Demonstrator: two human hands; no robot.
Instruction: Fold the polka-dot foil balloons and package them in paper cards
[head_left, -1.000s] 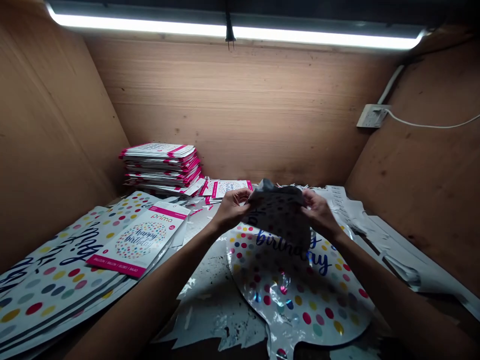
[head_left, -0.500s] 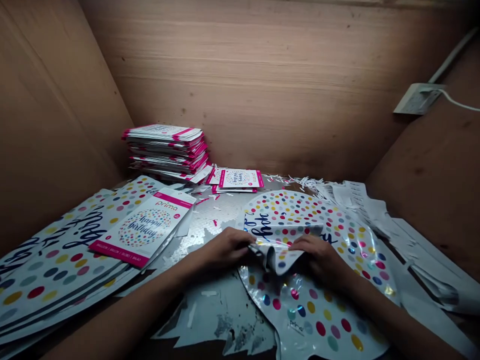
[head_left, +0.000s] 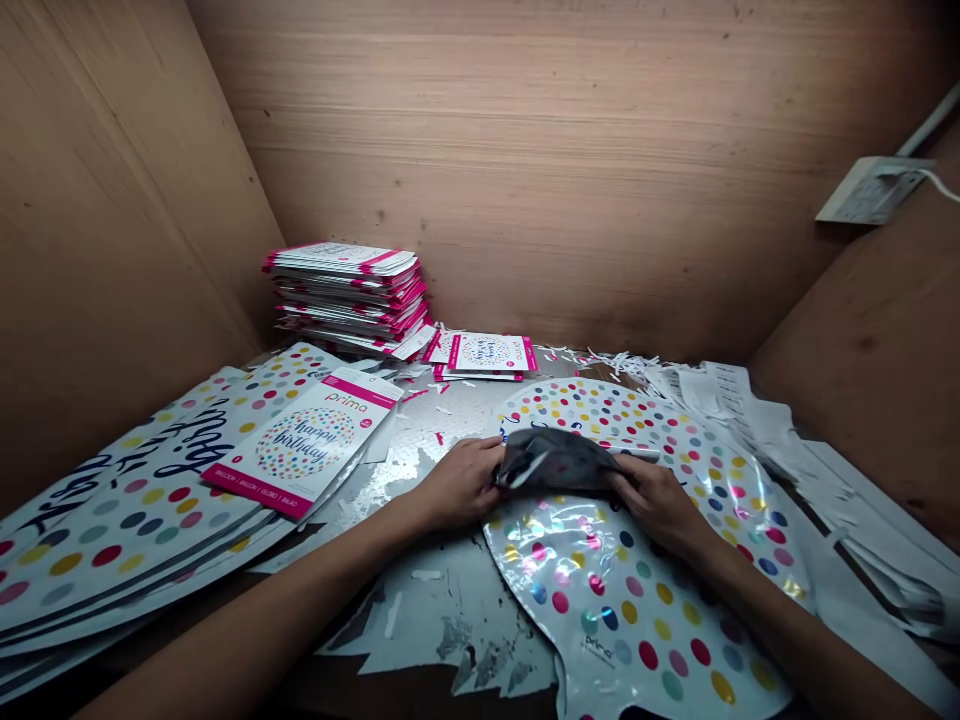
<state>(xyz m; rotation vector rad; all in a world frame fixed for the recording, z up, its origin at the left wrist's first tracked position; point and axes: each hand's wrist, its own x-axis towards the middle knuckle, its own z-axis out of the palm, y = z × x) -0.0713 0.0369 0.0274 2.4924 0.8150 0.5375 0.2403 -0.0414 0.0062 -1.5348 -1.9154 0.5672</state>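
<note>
My left hand (head_left: 469, 478) pinches the left end of a folded foil balloon (head_left: 559, 462), whose dark grey, shiny side faces me. At its right end my right hand (head_left: 654, 495) is closed on the same balloon. The folded piece is bent into an arch just above a flat white foil balloon (head_left: 622, 610) with coloured dots and dark blue lettering. Part of that lettering is hidden behind the folded piece. My fingertips are partly covered by the foil.
Flat dotted balloons (head_left: 135, 500) lie at left, with white and pink "happy birthday" packets (head_left: 307, 440) on them. A tall packet stack (head_left: 349, 290) and a small pile (head_left: 491, 352) stand behind. White paper strips (head_left: 825, 500) lie right; a socket (head_left: 874, 190) is on the wooden wall.
The folded foil balloon has been turned, so its dark side now shows instead of the dotted one. Both hands have risen slightly with it. The view has shifted a little left.
</note>
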